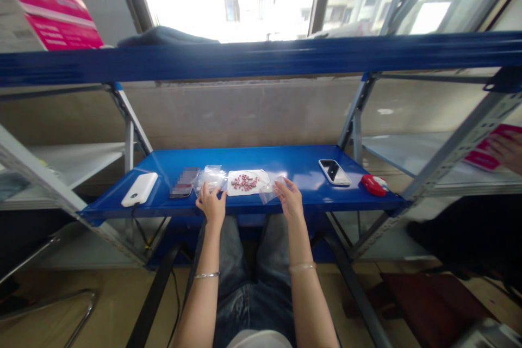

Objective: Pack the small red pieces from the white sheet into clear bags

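Observation:
My left hand (pixel 212 206) is over a small pile of clear plastic bags (pixel 212 174), fingers apart and fingertips touching the bags. Between the hands, several small dark red and pink pieces (pixel 244 181), like beads, lie scattered on a white sheet (pixel 263 178). At the sheet's right end, my right hand (pixel 291 200) pinches a clear zip bag (pixel 267 193) between thumb and fingers. Whether anything is inside that bag is too small to tell.
On the blue shelf table (pixel 297 157) lie a white power bank (pixel 140 189) with a cable, a dark phone-like item (pixel 185 182), a white-edged phone (pixel 334 172) and a red object (pixel 374 185). Metal posts flank it. Another person's hand (pixel 508 149) is at far right.

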A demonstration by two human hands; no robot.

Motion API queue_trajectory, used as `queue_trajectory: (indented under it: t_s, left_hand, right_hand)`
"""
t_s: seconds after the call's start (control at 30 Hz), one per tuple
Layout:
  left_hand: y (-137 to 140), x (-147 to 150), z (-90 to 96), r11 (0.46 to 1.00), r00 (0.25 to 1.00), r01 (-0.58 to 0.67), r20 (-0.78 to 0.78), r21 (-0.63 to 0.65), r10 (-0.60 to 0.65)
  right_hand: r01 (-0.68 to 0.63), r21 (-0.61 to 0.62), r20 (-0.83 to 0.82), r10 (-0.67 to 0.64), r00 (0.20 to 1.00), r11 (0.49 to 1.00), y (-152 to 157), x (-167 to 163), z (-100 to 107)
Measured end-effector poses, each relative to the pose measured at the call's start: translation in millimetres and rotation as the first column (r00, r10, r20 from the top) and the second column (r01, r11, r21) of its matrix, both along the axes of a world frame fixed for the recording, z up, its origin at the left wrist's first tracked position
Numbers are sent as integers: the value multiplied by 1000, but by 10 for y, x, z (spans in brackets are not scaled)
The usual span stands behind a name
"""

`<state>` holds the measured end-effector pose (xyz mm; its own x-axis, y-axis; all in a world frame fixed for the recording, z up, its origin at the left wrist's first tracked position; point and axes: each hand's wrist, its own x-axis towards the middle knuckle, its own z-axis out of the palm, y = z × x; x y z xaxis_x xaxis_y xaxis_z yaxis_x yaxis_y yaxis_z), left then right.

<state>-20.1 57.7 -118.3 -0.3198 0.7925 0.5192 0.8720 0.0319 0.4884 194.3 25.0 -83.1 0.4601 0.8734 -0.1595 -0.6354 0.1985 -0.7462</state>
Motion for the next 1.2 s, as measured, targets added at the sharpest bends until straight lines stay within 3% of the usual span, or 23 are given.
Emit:
queue_trajectory:
  t_s: [0.23,0.5,0.7,0.93,1.1,1.2]
  left_hand:
    - [-65,-7,-43,999,998,-9,55,45,7]
    - [-36,41,40,992,989,-48,143,120,30]
    - [9,205,82,994,992,41,112,104,-53]
    - [-176,271,-21,992,989,61,126,111,-75]
    - [-270,287,82,982,969,147,181,116,-166]
    - [-314,313,230,930,887,343,281,133,-368]
  right_hand:
    - [-4,-11,-17,3,1000,1000,-9,-17,20]
    - [-9,-11,-10,9,1000,1000,15,-11,-3]
    - [-31,-2,5,31,1000,1000,44,-13,-54]
    - [58,-38,114,-54,992,998,55,-60,-54]
    - [103,-41,180,-94,979,994,84,-150,-71]
    - [71,-38,190,-62,980,997,85,-212,-65]
